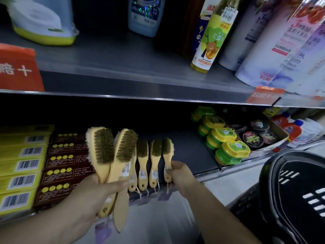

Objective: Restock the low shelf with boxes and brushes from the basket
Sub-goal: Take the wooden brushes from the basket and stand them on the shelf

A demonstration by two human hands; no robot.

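Large brushes (103, 148) are clutched in the left grip (95, 189); the right grip (179, 171) pinches a small brush (167, 148).

The dark low shelf (190, 152) carries stacked yellow boxes (21, 166) at its left, dark red boxes (65, 166) just beside them, a row of small brushes (142, 164) mid-front, and green-and-yellow tins (226, 147) beside a cardboard tray (281, 132) at right.

Brushes (102, 148): we see cream handles, olive bristles
Left-edge boxes (21, 166): yellow with barcodes
Neighbouring boxes (65, 164): maroon, yellow dots
Basket (270, 182): black
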